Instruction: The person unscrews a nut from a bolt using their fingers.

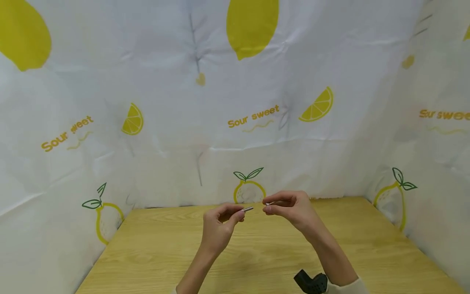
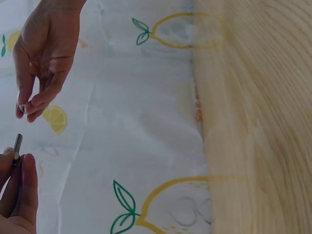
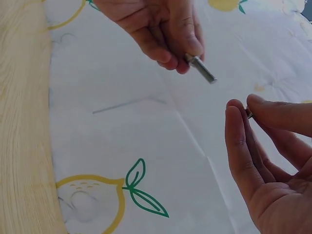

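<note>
Between thumb and fingertips my left hand (image 1: 218, 228) pinches a silver bolt (image 1: 248, 209). Its threaded shank (image 3: 204, 70) sticks out toward the other hand, while the fingers cover its head end. Facing it, my right hand (image 1: 290, 208) pinches a small metal nut (image 1: 267, 204) at the fingertips. Most of the nut (image 3: 249, 113) is hidden by the thumb and fingers in the right wrist view. A short gap separates bolt and nut, and both are held up above the table. In the left wrist view, the bolt (image 2: 18, 144) points up toward the right hand (image 2: 48, 63).
Beneath the hands lies a wood-grain table (image 1: 154, 253). White cloth (image 1: 165, 163) printed with lemons and lettering hangs behind it and along both sides. A black device (image 1: 312, 282) is by the right wrist, near the sleeve.
</note>
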Demonstrator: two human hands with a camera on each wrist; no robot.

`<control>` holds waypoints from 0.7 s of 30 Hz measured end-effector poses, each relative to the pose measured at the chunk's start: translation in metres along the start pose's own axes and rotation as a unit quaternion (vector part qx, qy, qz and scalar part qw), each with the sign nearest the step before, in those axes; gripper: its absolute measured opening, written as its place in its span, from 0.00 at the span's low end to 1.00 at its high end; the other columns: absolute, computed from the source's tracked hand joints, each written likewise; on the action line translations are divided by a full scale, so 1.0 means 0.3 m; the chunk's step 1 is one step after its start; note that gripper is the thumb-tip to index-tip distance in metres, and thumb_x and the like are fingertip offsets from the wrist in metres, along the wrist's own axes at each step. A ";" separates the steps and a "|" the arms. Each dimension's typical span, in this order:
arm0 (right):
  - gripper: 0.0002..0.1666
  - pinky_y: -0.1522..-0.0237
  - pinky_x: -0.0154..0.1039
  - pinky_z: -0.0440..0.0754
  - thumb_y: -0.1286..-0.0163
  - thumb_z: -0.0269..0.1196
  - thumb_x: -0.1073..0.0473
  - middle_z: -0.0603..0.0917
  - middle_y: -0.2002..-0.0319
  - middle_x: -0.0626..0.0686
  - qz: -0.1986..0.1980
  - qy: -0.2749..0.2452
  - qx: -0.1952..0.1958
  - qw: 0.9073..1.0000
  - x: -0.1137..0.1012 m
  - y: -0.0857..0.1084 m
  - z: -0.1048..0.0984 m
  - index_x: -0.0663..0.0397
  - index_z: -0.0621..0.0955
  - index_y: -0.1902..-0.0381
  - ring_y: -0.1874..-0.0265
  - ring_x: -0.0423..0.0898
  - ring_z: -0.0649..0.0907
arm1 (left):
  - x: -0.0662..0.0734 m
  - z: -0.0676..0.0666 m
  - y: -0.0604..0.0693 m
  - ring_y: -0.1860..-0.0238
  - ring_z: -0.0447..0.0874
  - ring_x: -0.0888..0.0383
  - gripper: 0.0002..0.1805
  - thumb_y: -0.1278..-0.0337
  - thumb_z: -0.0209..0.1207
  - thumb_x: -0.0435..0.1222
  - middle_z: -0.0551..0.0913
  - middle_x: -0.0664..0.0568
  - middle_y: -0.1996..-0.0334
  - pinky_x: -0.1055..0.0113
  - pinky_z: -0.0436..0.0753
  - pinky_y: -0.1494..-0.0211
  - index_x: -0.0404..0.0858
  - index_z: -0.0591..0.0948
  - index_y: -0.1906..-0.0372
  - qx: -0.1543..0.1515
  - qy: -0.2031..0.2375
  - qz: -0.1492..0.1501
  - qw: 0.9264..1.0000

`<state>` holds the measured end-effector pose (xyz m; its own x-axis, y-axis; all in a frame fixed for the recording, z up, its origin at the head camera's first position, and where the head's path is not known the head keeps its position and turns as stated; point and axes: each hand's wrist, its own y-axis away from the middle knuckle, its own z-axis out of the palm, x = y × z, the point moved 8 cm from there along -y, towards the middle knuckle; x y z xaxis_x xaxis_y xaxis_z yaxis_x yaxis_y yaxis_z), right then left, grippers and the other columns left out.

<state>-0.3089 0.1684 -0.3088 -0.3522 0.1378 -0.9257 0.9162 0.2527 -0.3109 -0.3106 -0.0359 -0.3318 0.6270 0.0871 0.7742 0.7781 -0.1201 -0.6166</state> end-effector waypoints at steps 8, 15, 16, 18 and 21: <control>0.21 0.49 0.37 0.90 0.30 0.69 0.64 0.92 0.57 0.56 -0.012 -0.016 -0.002 1.000 -0.003 0.002 -0.025 0.76 0.82 0.45 0.59 0.43 0.92 | -0.155 -0.017 -0.005 0.68 0.90 0.49 0.01 0.38 0.69 0.32 0.90 0.46 0.68 0.71 0.88 0.63 0.38 0.89 0.63 -0.090 -0.083 -0.059 0.991; 0.19 0.48 0.37 0.90 0.30 0.69 0.64 0.90 0.55 0.64 0.009 -0.004 0.005 1.000 0.015 0.004 -0.039 0.72 0.83 0.45 0.60 0.44 0.92 | -0.342 -0.010 0.017 0.72 0.88 0.57 0.04 0.37 0.67 0.32 0.89 0.50 0.71 0.71 0.85 0.69 0.36 0.90 0.65 -0.234 -0.164 -0.103 0.953; 0.19 0.48 0.37 0.90 0.30 0.69 0.64 0.90 0.55 0.64 0.013 0.000 0.006 1.000 0.017 0.004 -0.041 0.71 0.84 0.45 0.60 0.44 0.92 | -0.364 -0.008 0.022 0.73 0.87 0.59 0.03 0.38 0.67 0.32 0.89 0.51 0.72 0.71 0.85 0.69 0.36 0.90 0.66 -0.251 -0.171 -0.105 0.947; 0.19 0.48 0.37 0.90 0.30 0.69 0.63 0.90 0.55 0.64 0.020 0.007 0.007 1.000 0.021 0.004 -0.043 0.70 0.84 0.45 0.59 0.47 0.92 | -0.401 -0.004 0.032 0.74 0.85 0.64 0.03 0.39 0.68 0.31 0.89 0.50 0.72 0.72 0.85 0.69 0.37 0.90 0.67 -0.279 -0.186 -0.103 0.936; 0.20 0.49 0.38 0.90 0.31 0.69 0.63 0.90 0.55 0.64 0.025 0.017 0.006 1.000 0.025 0.004 -0.046 0.70 0.83 0.45 0.59 0.49 0.92 | -0.443 0.003 0.049 0.73 0.83 0.69 0.03 0.40 0.70 0.31 0.90 0.52 0.72 0.73 0.85 0.67 0.38 0.90 0.69 -0.309 -0.216 -0.088 0.922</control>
<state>-0.3131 0.1829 -0.3132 -0.3123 0.1820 -0.9324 0.9348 0.2337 -0.2674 -0.3825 -0.0485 -0.4439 0.5536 0.5293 0.6429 0.7826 -0.5947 -0.1842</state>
